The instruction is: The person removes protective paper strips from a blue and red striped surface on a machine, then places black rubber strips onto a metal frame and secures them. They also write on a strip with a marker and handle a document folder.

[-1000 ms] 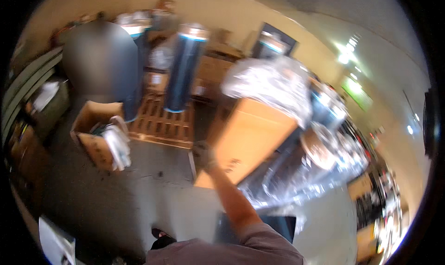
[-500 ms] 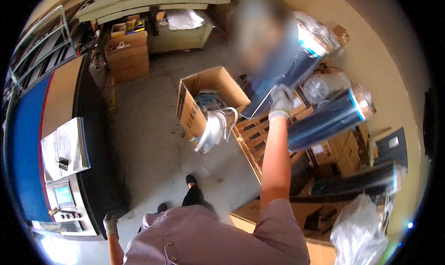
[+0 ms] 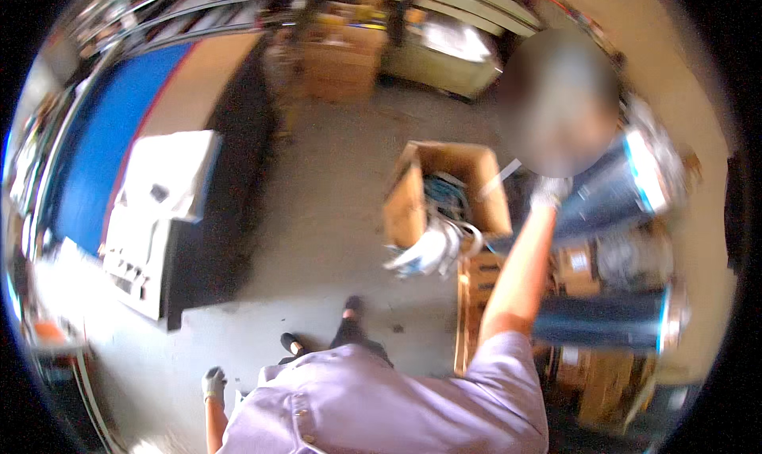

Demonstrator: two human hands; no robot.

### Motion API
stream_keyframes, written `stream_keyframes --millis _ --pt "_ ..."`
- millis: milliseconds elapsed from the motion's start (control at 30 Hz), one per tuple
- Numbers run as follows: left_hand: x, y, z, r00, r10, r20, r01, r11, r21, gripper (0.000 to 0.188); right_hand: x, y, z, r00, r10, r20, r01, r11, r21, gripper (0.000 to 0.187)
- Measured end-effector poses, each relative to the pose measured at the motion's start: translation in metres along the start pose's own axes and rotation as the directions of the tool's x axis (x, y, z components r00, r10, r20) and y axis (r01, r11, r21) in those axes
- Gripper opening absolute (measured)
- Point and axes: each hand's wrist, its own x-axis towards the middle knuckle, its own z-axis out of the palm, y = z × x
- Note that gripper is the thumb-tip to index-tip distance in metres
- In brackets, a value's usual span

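Note:
My right arm stretches forward, and its grey-gloved hand [image 3: 551,192] is at the near side of a large dark-blue roll [image 3: 599,192] with a light-blue band at its end. A blurred round patch covers the fingertips, so their grip is hidden. Down at the lower left hangs my left hand [image 3: 213,382], also gloved, its fingers curled in with nothing visible in them. Left of the right hand stands an open cardboard box [image 3: 402,200] with bluish scraps inside. White strips [image 3: 436,248] spill over its near side.
A second dark-blue roll [image 3: 599,323] lies nearer, above cardboard boxes [image 3: 607,382]. A wooden pallet [image 3: 470,311] edges the floor there. On the left, a long machine has a blue bed [image 3: 103,136] and a white sheet-like pad [image 3: 171,164]. Another person [image 3: 556,97], blurred, is beyond the roll.
The whole view has swung, so the box, rolls and machine sit further right. My right hand stays at the roll's near side; my left hand still hangs low, now away from the machine's edge.

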Motion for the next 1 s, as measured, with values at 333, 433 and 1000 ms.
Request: stream_keyframes --millis 333,433,1000 --pt "-0.077 -0.068 -0.064 0.986 0.039 -0.163 0.018 0.942 0.334 0.039 -0.323 0.289 -0.044 0.835 0.545 -0.077 -0.206 0.179 -0.962 0.047" --pt "-0.075 -0.126 -0.102 0.985 -0.014 -0.175 0.067 0.951 0.301 0.039 -0.417 0.341 -0.044 0.68 0.733 0.023 -0.269 0.278 -0.922 0.036" --pt "0.092 -0.155 -0.386 0.962 0.036 -0.272 -0.027 0.999 0.035 0.035 -0.955 0.176 0.475 0.046 0.203 0.978 0.691 0.7 -0.178 0.053"
